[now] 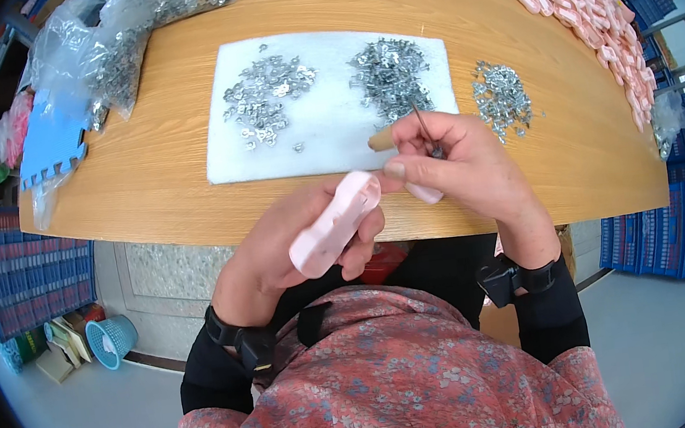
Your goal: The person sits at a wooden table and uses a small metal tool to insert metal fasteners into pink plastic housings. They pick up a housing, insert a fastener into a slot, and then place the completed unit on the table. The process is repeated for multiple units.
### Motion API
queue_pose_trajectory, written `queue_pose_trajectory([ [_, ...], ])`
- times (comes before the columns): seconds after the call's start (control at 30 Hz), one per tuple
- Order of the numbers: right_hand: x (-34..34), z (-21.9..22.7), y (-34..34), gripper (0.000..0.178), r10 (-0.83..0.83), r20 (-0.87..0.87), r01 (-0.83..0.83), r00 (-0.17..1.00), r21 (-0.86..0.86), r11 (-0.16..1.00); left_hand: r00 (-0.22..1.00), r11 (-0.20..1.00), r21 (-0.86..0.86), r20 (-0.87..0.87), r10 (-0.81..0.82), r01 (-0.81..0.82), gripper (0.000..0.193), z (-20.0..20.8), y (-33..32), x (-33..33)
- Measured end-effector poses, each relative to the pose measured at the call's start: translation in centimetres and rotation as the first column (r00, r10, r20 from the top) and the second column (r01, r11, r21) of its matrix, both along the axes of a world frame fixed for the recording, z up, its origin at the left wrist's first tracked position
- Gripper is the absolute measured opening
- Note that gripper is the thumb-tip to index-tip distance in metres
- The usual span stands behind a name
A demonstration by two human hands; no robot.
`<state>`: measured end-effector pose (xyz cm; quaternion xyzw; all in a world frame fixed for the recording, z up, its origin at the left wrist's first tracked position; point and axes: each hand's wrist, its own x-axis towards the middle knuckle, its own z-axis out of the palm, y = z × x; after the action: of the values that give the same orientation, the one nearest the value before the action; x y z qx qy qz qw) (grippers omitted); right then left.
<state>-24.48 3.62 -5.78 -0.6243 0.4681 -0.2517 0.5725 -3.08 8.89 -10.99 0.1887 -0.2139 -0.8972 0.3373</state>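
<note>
My left hand (278,242) is closed around a pale pink plastic casing (334,228), long and narrow with a hollow inner side. Beside it, my right hand (458,154) pinches a thin dark metal tool (423,123), whose lower end is hidden by the fingers. A tan cover (382,139) wraps one right fingertip. The right thumb is close to the casing's upper end. Under the right hand a second pale pink piece (425,194) shows in part; what holds it is unclear. Beyond the hands, small silvery metal parts (390,77) lie heaped on a white foam sheet (335,151).
More metal parts form a left pile (267,87) on the sheet and a right pile (503,98) on the wooden table (158,150). Many pink casings (568,6) line the far right edge. Plastic bags of parts (118,62) and a blue foam mat (52,146) are at left.
</note>
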Motion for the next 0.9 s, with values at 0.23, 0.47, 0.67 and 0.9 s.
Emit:
queue_pose_trajectory([
  [0.23,5.3,-1.6,-2.3,0.019,0.081,-0.424,-0.318,0.902,-0.527,0.788,0.991,0.992,0.015,0.05,0.121,-0.122,0.046,-0.5,2.3,3.5],
  [0.47,9.4,-2.5,-3.0,0.017,0.01,-0.723,-0.48,0.691,-0.448,0.754,0.929,0.933,0.007,0.09,0.358,-0.36,0.046,-0.5,3.4,5.0],
  [0.67,6.9,-0.8,-2.6,0.021,-0.012,-0.306,-0.107,0.952,-0.371,0.922,0.909,0.912,0.033,0.103,0.403,-0.408,0.051,-0.2,2.8,5.2],
  [0.9,6.0,0.8,0.2,0.01,0.123,-0.254,-0.23,0.96,-0.457,0.859,0.911,0.927,-0.086,0.172,0.374,-0.365,0.061,-0.1,1.7,3.8],
])
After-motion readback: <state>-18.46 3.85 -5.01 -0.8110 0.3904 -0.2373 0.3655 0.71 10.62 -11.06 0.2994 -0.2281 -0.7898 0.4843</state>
